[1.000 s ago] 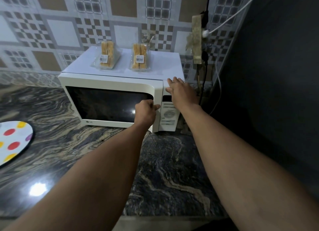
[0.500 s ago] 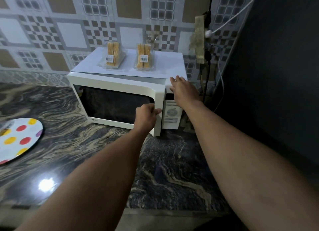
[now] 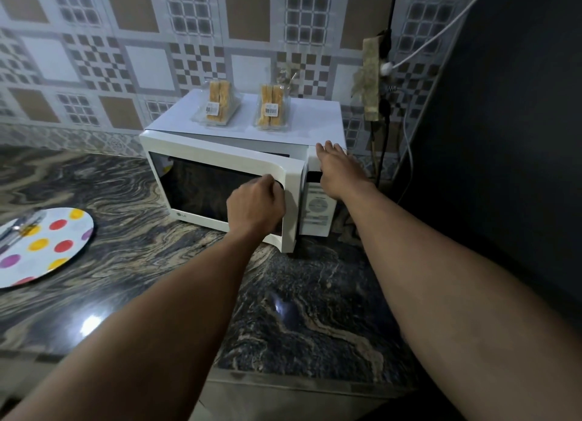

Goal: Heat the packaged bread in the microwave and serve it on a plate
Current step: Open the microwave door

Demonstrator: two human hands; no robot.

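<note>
Swinging outward on its left hinge, the door (image 3: 220, 181) of the microwave (image 3: 315, 118) now stands further from the body than a second ago. Then it lay almost flush; now a dark gap shows along its top and right edge. The left hand (image 3: 255, 206) has come toward the camera with it, fingers curled round the door's right edge and knuckles facing the lens, just left of centre frame. The right hand (image 3: 337, 171) has kept its place on the top right front corner of the microwave. Its fingers are straight and close together and its palm is down above the control panel (image 3: 318, 209).

Neither bread package has moved. The left bread package (image 3: 218, 105) and the right bread package (image 3: 271, 107) stand side by side, slightly apart, on the microwave's white top, above centre frame, each with a barcode label facing forward. Neither hand touches them.

At the left edge of the frame the spotted plate (image 3: 47, 263) lies on the marbled counter (image 3: 315, 310), well apart from the microwave. More of it is in view than before, with blurred cutlery on its upper left part. At upper right a socket board (image 3: 371, 74) hangs on the tiled wall with a white cable (image 3: 441, 33) plugged in.
</note>
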